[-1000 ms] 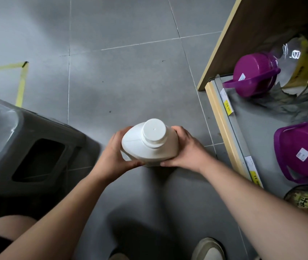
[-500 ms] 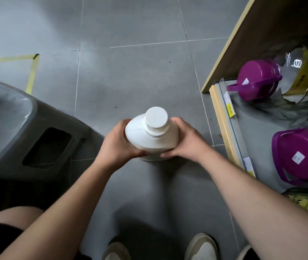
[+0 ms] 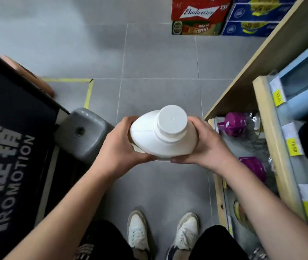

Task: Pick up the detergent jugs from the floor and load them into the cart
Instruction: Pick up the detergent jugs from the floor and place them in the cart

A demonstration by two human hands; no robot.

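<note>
In head view, mid-frame: white detergent jug (image 3: 160,141) clasped upright between left hand (image 3: 119,145) and right hand (image 3: 208,145), fingers curled round body. Versus second ago, jug raised well clear of floor (image 3: 158,62). Pickup judged done; cart loading pending.

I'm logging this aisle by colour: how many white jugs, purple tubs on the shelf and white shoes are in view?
white jug: 1
purple tubs: 2
white shoes: 2
Total: 5
</note>
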